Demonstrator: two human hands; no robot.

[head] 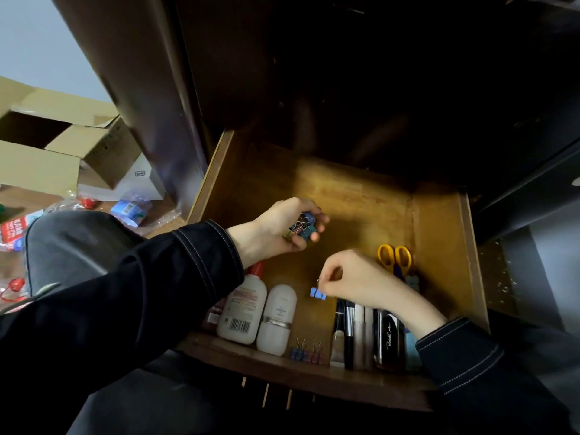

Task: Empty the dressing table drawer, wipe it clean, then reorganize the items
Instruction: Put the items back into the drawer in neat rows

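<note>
Open cardboard boxes (37, 164) stand on the wooden floor (18, 196) at the far left, with 1 white box (141, 183) just beside them. In front of these lie a blue barcoded packet (127, 210), crumpled clear wrapping (164, 215) and a red-and-white packet (12, 230).

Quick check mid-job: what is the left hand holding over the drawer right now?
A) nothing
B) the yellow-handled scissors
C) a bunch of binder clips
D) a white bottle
C: the left hand curls round a bunch of binder clips; the yellow-handled scissors and white bottle lie in the drawer, and the right hand pinches one blue binder clip.
</note>
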